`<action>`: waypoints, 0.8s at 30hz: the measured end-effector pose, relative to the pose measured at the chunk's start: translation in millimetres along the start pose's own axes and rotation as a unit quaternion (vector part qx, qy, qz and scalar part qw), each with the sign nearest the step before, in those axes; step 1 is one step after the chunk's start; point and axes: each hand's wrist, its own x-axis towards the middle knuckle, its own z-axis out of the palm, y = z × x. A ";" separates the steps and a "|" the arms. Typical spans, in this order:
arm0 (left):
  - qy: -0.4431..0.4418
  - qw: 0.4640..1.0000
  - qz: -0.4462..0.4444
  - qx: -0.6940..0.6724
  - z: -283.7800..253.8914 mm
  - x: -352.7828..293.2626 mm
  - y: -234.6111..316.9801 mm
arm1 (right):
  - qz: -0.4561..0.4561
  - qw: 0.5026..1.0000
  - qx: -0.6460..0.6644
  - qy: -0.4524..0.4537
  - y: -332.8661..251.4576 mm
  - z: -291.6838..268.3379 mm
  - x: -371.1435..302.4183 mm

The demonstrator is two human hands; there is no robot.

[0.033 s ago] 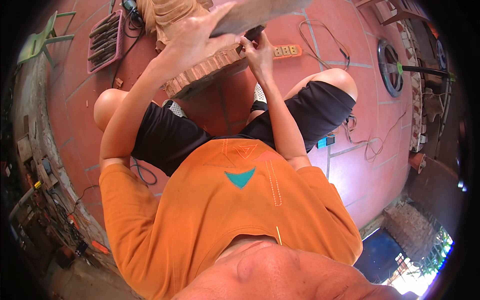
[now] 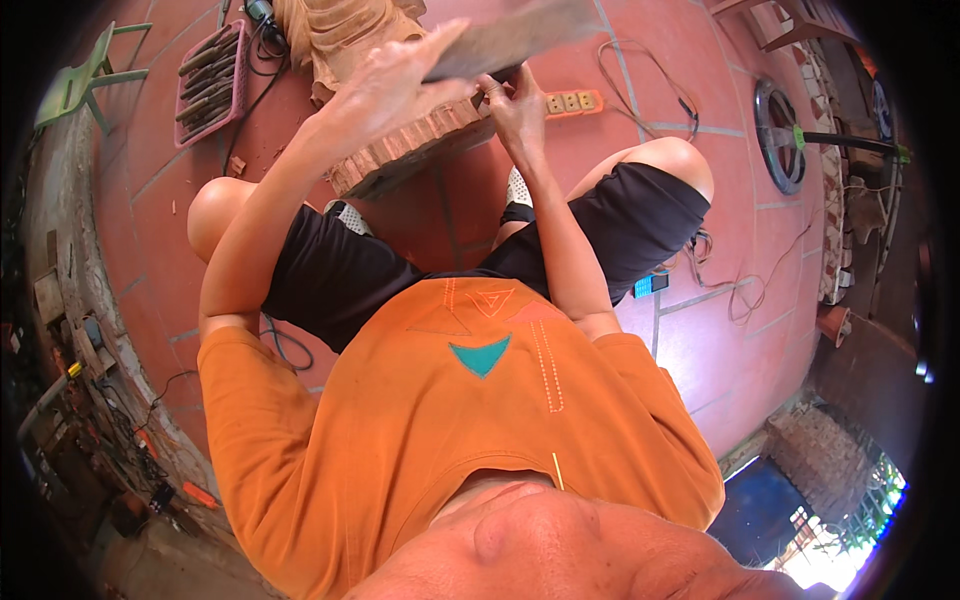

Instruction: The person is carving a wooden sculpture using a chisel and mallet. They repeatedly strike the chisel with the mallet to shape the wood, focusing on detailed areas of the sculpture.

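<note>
Both hands close their grip on a flat grey sheet (image 2: 520,35) at the upper centre of the frame. Left hand (image 2: 395,85) lies over its left end with the fingers spread on top; right hand (image 2: 515,105) pinches its lower edge from below. Under the sheet sits a carved wooden block (image 2: 405,150), resting between the knees on the red tiled floor (image 2: 720,370). A pink tray of tools (image 2: 208,85) is at the upper left, a power strip (image 2: 572,102) just right of the hands.
</note>
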 end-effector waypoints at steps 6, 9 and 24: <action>-0.029 0.999 -0.030 0.004 -10.7 4.6 1.8 | -0.019 1.000 0.011 0.013 3.2 1.3 5.9; 0.028 0.992 -0.007 -0.123 -32.1 13.9 24.3 | 0.001 1.000 -0.018 0.000 -0.9 -3.3 5.3; -0.019 0.996 -0.073 0.037 -9.6 -3.8 -24.9 | 0.079 0.975 0.208 0.022 6.1 -8.9 7.2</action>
